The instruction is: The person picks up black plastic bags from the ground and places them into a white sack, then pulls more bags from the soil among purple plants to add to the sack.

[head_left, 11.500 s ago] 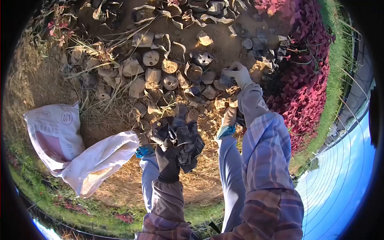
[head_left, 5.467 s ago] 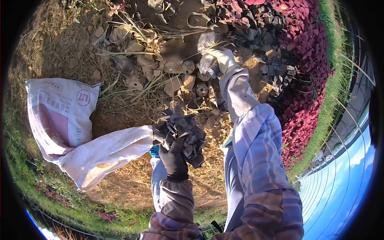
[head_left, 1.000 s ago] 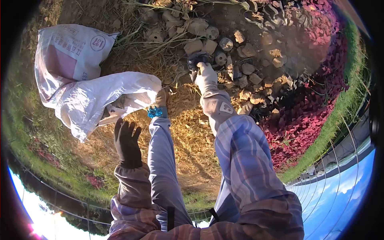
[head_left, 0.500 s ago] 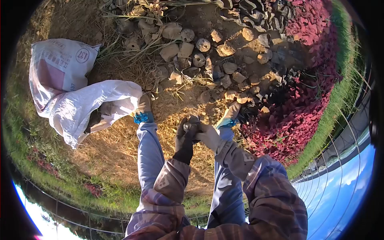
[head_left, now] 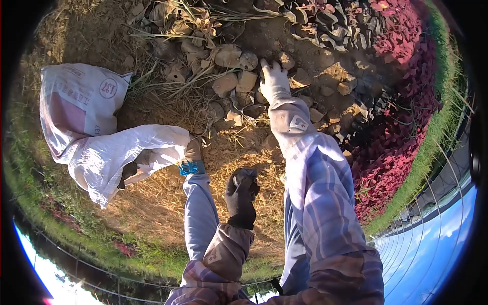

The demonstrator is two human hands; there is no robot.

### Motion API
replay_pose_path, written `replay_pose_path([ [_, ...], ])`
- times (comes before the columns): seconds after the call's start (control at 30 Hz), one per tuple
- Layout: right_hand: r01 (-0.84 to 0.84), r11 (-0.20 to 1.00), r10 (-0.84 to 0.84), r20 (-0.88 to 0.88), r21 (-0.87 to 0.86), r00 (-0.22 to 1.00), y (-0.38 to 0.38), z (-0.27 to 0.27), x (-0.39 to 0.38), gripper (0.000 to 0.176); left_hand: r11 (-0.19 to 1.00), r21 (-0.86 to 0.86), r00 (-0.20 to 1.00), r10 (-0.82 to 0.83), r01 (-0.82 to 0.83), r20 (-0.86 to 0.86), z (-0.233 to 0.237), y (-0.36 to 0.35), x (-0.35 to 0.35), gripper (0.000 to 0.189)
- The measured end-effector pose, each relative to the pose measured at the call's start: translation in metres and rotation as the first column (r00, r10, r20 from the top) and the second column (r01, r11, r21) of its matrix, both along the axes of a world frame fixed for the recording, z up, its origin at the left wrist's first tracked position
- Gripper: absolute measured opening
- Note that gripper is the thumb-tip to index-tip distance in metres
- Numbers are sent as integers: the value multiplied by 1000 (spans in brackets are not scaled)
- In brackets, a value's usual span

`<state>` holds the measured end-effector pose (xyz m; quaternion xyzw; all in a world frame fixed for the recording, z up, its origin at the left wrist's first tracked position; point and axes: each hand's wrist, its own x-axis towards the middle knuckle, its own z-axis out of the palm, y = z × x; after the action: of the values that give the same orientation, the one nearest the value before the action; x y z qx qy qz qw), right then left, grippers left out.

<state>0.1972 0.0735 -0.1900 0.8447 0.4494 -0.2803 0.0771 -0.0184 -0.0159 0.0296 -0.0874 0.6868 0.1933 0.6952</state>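
My right hand (head_left: 274, 81), in a pale glove, reaches out over the heap of soil lumps with its fingers spread, covering part of the heap. Just left of its fingertips lies a round grey lump with dark holes (head_left: 248, 61); a brown clod (head_left: 286, 61) is on the other side. Nearer my body, my left hand (head_left: 241, 187) wears a dark glove and is curled closed above the straw-covered ground. Something dark seems to be in its fingers, but against the glove I cannot make it out.
A white woven sack (head_left: 137, 142) lies at left, its mouth open beside my shoe (head_left: 192, 155). Curled dark strips (head_left: 335, 25) are piled at the top. Red-leaved plants (head_left: 391, 168) and grass line the right side, with a wire fence (head_left: 432, 188) beyond.
My right hand has left my left hand and stretched forward to the heap, opening its fingers. My left hand stays near my body, still closed.
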Motion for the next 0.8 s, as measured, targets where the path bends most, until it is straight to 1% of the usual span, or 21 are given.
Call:
replay_pose_path([
  [0.03,-119,992,116,91,34,989,-3,-2,0,57,1000,4,1000,8,-8,9,1,3,2,19],
  [0.1,13,999,-9,90,-45,996,-8,-1,11,43,1000,-3,1000,12,-12,24,3,6,2,19],
  [0.13,71,994,-63,95,-80,994,-9,-1,20,39,1000,-6,1000,13,-13,26,4,9,2,19],
  [0.2,35,993,-23,99,-115,995,-11,8,41,29,1000,-12,999,19,-19,40,4,13,3,20],
  [0.27,9,988,7,107,-152,994,-14,16,55,24,1000,-23,998,17,-16,67,4,14,3,21],
  [0.3,-25,997,32,103,-66,994,-9,19,53,22,1000,-29,999,-6,7,40,3,16,3,14],
  [0.37,-93,990,82,96,107,992,4,23,43,21,1000,-27,999,1,1,46,4,21,3,14],
  [0.4,-13,998,13,-11,59,1000,24,35,31,30,1000,-25,999,5,-3,47,5,24,4,15],
  [0.47,99,950,-59,-143,297,988,35,13,5,45,1000,9,998,13,-14,67,7,28,6,15],
  [0.5,117,983,-100,-115,145,988,48,13,-9,52,999,27,997,16,-18,76,7,29,6,15],
  [0.53,137,990,-138,-83,-10,987,60,14,-21,60,1000,21,998,19,-20,63,6,30,5,15],
  [0.57,81,996,-81,-13,-25,997,64,10,-26,63,1000,13,998,20,-20,52,5,30,4,16],
  [0.67,33,985,-36,-15,-170,999,60,0,-19,55,1000,4,998,-4,3,68,7,40,-1,19],
  [0.73,-20,999,21,20,-28,1000,39,-10,2,29,1000,8,994,24,-25,111,6,40,-4,24],
  [0.8,95,995,-97,65,32,993,33,-7,16,26,999,-4,994,37,-37,105,7,40,-5,24],
])
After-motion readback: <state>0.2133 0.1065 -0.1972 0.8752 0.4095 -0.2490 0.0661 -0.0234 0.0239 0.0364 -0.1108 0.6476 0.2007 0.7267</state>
